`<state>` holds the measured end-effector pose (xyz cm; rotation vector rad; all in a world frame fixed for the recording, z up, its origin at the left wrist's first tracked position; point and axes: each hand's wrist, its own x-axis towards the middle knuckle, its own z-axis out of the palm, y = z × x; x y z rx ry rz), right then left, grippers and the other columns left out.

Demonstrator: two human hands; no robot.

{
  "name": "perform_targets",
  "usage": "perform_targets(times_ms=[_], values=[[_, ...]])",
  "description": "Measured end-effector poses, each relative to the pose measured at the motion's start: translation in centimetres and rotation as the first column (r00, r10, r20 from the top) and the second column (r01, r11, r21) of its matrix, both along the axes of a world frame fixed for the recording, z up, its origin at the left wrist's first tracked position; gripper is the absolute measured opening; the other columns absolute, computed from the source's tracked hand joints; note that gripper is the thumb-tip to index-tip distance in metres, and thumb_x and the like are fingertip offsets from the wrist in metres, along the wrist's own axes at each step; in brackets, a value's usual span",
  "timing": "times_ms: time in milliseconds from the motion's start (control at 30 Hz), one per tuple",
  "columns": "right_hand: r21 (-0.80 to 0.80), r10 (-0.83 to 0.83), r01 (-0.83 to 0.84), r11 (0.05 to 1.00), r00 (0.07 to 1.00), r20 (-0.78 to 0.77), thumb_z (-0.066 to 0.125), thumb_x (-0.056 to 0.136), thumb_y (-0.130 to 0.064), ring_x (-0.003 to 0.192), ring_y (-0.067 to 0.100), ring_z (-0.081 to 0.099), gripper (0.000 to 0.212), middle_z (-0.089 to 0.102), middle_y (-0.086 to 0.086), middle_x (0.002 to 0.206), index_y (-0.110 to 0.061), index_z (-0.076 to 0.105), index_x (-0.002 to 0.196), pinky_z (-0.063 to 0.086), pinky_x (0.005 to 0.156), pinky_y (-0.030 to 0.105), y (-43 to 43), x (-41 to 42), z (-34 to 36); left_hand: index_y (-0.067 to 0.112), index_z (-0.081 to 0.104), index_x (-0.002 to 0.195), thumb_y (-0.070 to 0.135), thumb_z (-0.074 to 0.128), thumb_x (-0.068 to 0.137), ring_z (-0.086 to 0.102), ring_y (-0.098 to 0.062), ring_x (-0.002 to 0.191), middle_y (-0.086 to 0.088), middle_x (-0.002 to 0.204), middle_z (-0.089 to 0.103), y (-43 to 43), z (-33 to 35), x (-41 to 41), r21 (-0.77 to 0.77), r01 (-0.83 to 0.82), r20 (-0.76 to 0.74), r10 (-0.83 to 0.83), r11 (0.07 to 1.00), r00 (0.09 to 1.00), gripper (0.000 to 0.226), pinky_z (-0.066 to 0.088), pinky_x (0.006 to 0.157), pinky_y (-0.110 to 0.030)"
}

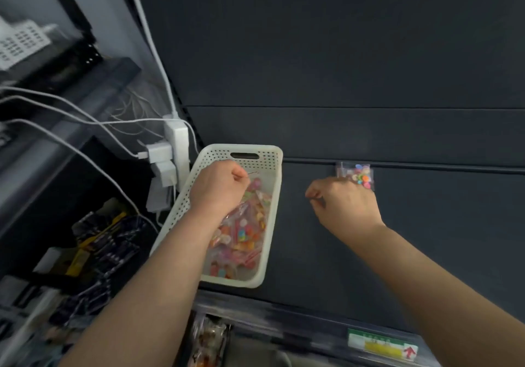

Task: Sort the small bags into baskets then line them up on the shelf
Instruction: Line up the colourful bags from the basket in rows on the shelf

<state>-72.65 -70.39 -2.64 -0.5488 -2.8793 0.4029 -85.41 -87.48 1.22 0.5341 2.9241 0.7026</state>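
Note:
A white perforated basket (218, 153) sits on the dark shelf (426, 224), holding several small clear bags of colourful beads (241, 238). My left hand (218, 187) is inside the basket with curled fingers, pinching the clear plastic of a bag there. To the right, my right hand (345, 203) hovers over the shelf with fingers curled; what it holds, if anything, is hidden. One small bag of coloured beads (356, 175) stands against the shelf's back wall, just behind my right hand's knuckles.
A white power strip with plugged adapters (170, 150) and white cables hang left of the basket. Dark packaged goods (105, 241) fill the lower left. The shelf's front edge carries a green and yellow label (382, 345). Bare dark shelf extends to the right.

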Motion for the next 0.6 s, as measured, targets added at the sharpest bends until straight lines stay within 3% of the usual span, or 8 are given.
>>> perform_targets(times_ms=[67, 167, 233, 300, 433, 533, 600], values=[[0.000, 0.010, -0.010, 1.000, 1.000, -0.005, 0.048, 0.092, -0.022, 0.094, 0.012, 0.061, 0.024, 0.066, -0.014, 0.103, -0.035, 0.065, 0.104, 0.043, 0.064, 0.025, -0.8, -0.2, -0.1, 0.027, 0.074, 0.086, 0.034, 0.065, 0.091, 0.066, -0.012, 0.087, 0.012, 0.093, 0.073, -0.6, -0.5, 0.0, -0.116, 0.049, 0.045, -0.044, 0.992, 0.998, 0.012, 0.055, 0.080, -0.034], [-0.016, 0.013, -0.013, 1.000, 1.000, -0.008, 0.049, 0.092, -0.022, 0.093, 0.010, 0.062, 0.024, 0.066, -0.016, 0.103, -0.035, 0.065, 0.104, 0.041, 0.063, 0.024, -2.0, -0.1, 0.0, 0.026, 0.074, 0.082, 0.047, 0.059, 0.093, 0.065, -0.013, 0.075, 0.008, 0.079, 0.070, 0.2, -1.9, 0.4, -0.229, 0.070, -0.012, -0.075, 0.971, 0.997, 0.028, 0.047, 0.060, -0.027], [-0.025, 0.004, -0.004, 1.000, 1.000, -0.016, 0.050, 0.092, -0.022, 0.092, 0.010, 0.062, 0.023, 0.066, -0.016, 0.102, -0.035, 0.065, 0.103, 0.044, 0.065, 0.024, -2.5, 0.1, 0.1, 0.023, 0.073, 0.076, 0.053, 0.055, 0.092, 0.064, -0.017, 0.073, 0.005, 0.069, 0.065, 1.0, -2.7, 0.5, -0.276, 0.048, -0.061, -0.068, 0.960, 0.996, 0.038, 0.045, 0.057, -0.030], [-0.039, -0.017, 0.017, 0.999, 1.000, -0.013, 0.051, 0.092, -0.023, 0.091, 0.010, 0.063, 0.022, 0.067, -0.016, 0.102, -0.035, 0.065, 0.104, 0.046, 0.067, 0.024, -2.7, 0.5, 0.2, 0.023, 0.074, 0.075, 0.048, 0.060, 0.091, 0.063, -0.017, 0.073, 0.006, 0.070, 0.065, 1.3, -2.9, 0.5, -0.259, 0.055, -0.048, -0.070, 0.964, 0.996, 0.032, 0.041, 0.054, -0.027], [-0.141, -0.087, 0.086, 0.986, 0.996, -0.005, 0.053, 0.091, -0.023, 0.090, 0.010, 0.064, 0.021, 0.068, -0.017, 0.098, -0.036, 0.066, 0.102, 0.050, 0.073, 0.025, -2.5, 1.2, 0.4, 0.020, 0.075, 0.078, 0.027, 0.059, 0.095, 0.060, -0.004, 0.065, 0.016, 0.076, 0.066, 0.5, -1.8, 0.6, -0.036, 0.075, -0.044, -0.077, 0.997, 0.996, 0.025, 0.040, 0.050, -0.021], [-0.291, -0.112, 0.103, 0.951, 0.994, -0.014, 0.053, 0.091, -0.023, 0.089, 0.006, 0.062, 0.020, 0.065, -0.021, 0.091, -0.035, 0.067, 0.101, 0.051, 0.076, 0.027, -2.4, 1.2, 0.7, 0.020, 0.068, 0.083, 0.023, 0.057, 0.096, 0.066, -0.013, 0.074, 0.013, 0.077, 0.066, 0.0, -0.5, 0.7, 0.311, 0.018, 0.012, -0.023, 0.950, 1.000, 0.017, 0.053, 0.067, -0.030], [-0.462, -0.123, 0.086, 0.883, 0.991, -0.052, 0.053, 0.093, -0.025, 0.089, 0.003, 0.062, 0.018, 0.064, -0.023, 0.089, -0.033, 0.067, 0.101, 0.052, 0.078, 0.026, -2.5, 1.0, 1.0, 0.019, 0.067, 0.089, 0.022, 0.057, 0.097, 0.067, -0.015, 0.076, 0.007, 0.078, 0.069, 0.4, 0.3, 1.3, 0.462, 0.019, 0.089, -0.067, 0.887, 0.994, 0.013, 0.055, 0.074, -0.035]])
